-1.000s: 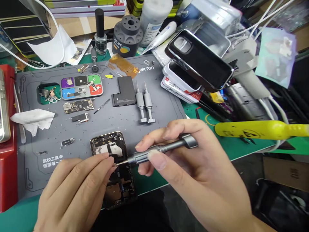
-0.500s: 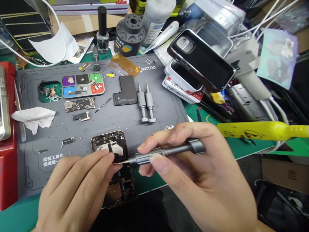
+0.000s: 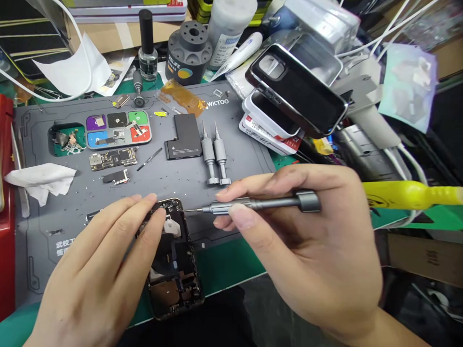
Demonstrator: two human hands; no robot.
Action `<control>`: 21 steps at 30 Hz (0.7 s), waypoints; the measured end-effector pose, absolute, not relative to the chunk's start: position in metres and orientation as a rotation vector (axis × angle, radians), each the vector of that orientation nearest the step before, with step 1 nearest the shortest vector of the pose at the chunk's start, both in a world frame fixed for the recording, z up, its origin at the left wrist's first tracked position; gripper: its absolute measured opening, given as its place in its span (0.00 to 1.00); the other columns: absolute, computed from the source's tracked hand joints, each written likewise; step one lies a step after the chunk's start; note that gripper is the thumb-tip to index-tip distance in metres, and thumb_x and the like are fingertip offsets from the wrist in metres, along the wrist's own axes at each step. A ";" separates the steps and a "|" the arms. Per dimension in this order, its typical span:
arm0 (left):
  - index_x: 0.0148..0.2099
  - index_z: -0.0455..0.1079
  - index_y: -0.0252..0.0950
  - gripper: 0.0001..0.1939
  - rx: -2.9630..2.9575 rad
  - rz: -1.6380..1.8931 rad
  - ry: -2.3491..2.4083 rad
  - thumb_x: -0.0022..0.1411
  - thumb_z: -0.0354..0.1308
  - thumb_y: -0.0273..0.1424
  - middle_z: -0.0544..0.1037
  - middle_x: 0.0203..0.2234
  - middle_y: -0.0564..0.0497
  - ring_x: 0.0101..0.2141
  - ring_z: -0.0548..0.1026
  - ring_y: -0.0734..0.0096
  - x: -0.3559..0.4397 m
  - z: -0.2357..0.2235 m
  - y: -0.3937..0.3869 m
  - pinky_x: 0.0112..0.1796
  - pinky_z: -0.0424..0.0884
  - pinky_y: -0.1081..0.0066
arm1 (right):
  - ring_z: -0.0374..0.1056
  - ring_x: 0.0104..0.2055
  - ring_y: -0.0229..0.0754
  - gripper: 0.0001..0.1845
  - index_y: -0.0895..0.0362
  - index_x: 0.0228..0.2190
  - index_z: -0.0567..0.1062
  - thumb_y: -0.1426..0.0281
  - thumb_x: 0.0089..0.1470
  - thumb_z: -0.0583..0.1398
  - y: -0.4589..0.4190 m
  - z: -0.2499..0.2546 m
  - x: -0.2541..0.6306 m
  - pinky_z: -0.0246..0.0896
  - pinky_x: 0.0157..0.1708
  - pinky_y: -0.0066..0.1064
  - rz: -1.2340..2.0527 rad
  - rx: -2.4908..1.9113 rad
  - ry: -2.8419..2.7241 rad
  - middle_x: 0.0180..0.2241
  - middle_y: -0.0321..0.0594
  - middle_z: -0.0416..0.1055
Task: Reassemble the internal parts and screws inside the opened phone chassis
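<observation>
An opened phone housing (image 3: 177, 270) lies at the front edge of the mat, its inner parts bare. My left hand (image 3: 104, 255) reaches over its upper left side and grips it there, fingertips on the top end; the thumb is hidden. In my right hand (image 3: 311, 255) is a slim grey screwdriver (image 3: 249, 206), held between thumb and fingers and pointing left. Its thin tip is close to the housing's top right edge; whether it touches, I cannot tell. A pale metal plate (image 3: 172, 226) shows inside the housing near the tip.
Two more screwdrivers (image 3: 214, 156) stand beside a black battery (image 3: 184, 137). Left of them are a logic board (image 3: 114, 159), a coloured parts tray (image 3: 119, 129) and a white wipe (image 3: 41, 180). Phone cases (image 3: 298, 89) are stacked at right, above a yellow tool (image 3: 408, 195).
The screwdriver tip has moved up from my left fingertips to the housing's top right edge. My left fingers have loosened from their pinch and shifted up-left over the housing.
</observation>
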State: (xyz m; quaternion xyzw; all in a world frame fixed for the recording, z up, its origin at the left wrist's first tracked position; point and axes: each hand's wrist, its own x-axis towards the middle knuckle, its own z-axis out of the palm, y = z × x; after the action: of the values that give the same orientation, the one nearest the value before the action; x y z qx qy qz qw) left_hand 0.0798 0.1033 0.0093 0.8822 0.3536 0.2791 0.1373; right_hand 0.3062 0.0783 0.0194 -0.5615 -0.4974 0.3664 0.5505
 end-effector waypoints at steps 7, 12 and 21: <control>0.64 0.83 0.45 0.19 2.548 0.807 1.017 0.78 0.70 0.46 0.87 0.64 0.45 0.68 0.84 0.39 0.080 0.004 0.111 0.67 0.88 0.39 | 0.85 0.54 0.40 0.19 0.42 0.51 0.70 0.75 0.74 0.70 0.085 0.020 0.309 0.92 0.45 0.32 0.858 -1.357 -1.328 0.50 0.34 0.81; 0.66 0.81 0.42 0.15 2.673 0.717 0.997 0.83 0.61 0.29 0.88 0.62 0.47 0.65 0.85 0.49 0.061 0.007 0.119 0.72 0.83 0.46 | 0.86 0.52 0.40 0.19 0.42 0.50 0.70 0.75 0.73 0.71 0.090 0.023 0.309 0.92 0.45 0.34 0.848 -1.387 -1.335 0.50 0.34 0.79; 0.69 0.79 0.35 0.16 2.588 0.619 1.034 0.88 0.55 0.28 0.86 0.64 0.50 0.64 0.82 0.66 0.054 0.006 0.123 0.79 0.68 0.69 | 0.87 0.45 0.49 0.20 0.42 0.51 0.73 0.73 0.69 0.73 0.092 0.016 0.315 0.90 0.35 0.41 0.748 -1.416 -1.403 0.49 0.39 0.84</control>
State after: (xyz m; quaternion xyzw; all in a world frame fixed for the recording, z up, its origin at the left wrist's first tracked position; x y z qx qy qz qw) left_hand 0.0543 0.1230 0.0060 0.8973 0.3583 0.2146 0.1429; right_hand 0.3155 0.0917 0.0162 -0.5818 -0.5762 0.3074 0.4848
